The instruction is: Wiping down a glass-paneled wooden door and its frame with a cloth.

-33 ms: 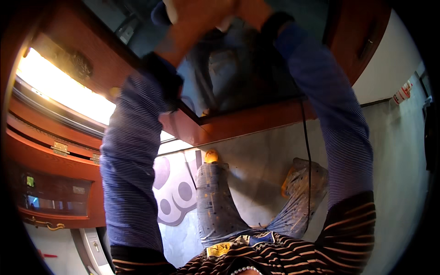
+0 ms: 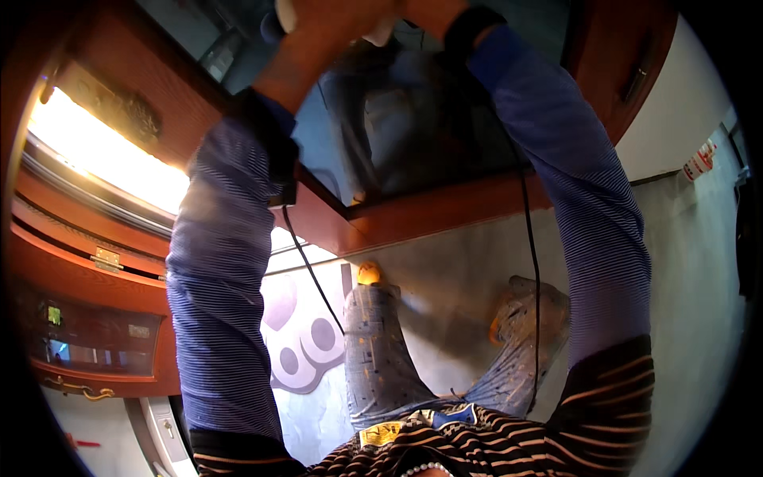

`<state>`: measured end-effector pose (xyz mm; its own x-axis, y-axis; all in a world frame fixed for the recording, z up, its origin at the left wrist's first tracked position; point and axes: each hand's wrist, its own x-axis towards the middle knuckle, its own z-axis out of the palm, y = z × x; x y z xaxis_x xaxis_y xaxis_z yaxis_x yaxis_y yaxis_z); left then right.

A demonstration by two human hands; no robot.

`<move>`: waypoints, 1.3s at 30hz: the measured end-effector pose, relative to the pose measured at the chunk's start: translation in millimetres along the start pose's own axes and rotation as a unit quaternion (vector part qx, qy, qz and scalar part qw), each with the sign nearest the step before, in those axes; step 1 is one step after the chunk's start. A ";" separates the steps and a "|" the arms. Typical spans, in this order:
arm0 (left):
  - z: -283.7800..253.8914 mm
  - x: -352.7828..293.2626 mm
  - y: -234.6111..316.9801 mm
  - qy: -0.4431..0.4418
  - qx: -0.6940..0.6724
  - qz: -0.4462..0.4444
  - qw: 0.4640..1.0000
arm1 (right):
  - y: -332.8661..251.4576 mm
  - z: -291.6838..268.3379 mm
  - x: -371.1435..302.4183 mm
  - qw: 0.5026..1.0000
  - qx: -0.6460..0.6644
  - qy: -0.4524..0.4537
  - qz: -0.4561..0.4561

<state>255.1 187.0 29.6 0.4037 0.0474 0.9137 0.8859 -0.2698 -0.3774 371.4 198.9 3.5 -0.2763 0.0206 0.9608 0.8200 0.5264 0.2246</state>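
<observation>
Both my arms, in blue striped sleeves, reach up to the top edge of the view. There my left hand and my right hand come close together in front of a dark glossy panel. A whitish thing shows beside my left hand, and a pale patch lies between the two hands; what they are is not clear. The picture's edge cuts off most of the fingers, so their grip is hidden. A black band circles my right wrist, and a bulkier black one sits on the left.
Reddish-brown wood frames the panel. On the left are a bright light and a cabinet door with hinge and handle. Black cables hang near my legs. A paw-shaped mat and a red-white cup are lower down.
My left forearm and hand have shifted slightly left, uncovering more of a black cable below the wrist. My right arm has moved a little; both hands remain at the top edge.
</observation>
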 end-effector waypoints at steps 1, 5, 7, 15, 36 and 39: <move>-0.5 8.9 -9.6 0.010 -0.031 0.022 0.999 | -1.5 -3.1 6.7 1.000 -0.007 0.011 -0.002; 8.2 -13.7 -21.2 0.040 -0.059 0.050 0.996 | -19.7 14.7 15.8 0.998 0.007 0.055 0.000; 6.1 -21.4 -13.0 0.033 -0.099 0.063 0.993 | -21.4 18.9 5.5 0.998 0.015 0.062 0.008; 35.2 -154.9 8.5 0.018 -0.195 0.079 0.977 | -67.5 52.3 -114.7 0.998 0.021 0.009 0.056; 8.8 -315.9 78.6 -0.264 -0.230 -0.079 0.934 | -111.8 51.0 -265.9 0.888 0.333 -0.253 0.190; 26.9 -213.7 56.4 -0.131 -0.206 -0.023 0.970 | -58.7 40.7 -174.7 0.947 0.249 -0.159 0.128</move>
<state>225.0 187.6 -191.0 0.4585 0.2956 0.8381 0.7595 -0.6200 -0.1968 351.1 199.0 -184.1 -0.3017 0.4153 0.8582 0.5647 0.8031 -0.1901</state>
